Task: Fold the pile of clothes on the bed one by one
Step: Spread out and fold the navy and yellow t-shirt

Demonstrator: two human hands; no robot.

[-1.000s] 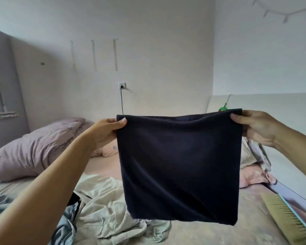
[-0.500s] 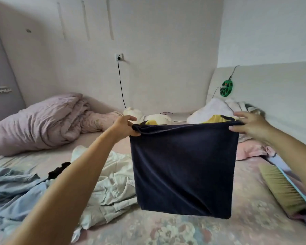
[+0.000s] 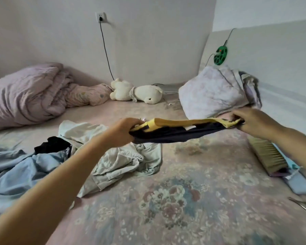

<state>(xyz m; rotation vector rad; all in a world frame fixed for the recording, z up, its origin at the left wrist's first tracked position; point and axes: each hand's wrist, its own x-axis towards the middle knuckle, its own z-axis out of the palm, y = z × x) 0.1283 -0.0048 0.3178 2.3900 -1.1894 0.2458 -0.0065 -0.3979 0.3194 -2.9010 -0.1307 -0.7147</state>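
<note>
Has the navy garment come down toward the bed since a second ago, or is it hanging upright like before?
Yes. The navy garment, held by the left hand and right hand, has dropped from above the wall socket to well below it, now stretched nearly flat over the bedsheet.

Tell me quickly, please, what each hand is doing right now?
Left hand: grips one end of the navy and yellow garment.
Right hand: pinches its other end.
</note>
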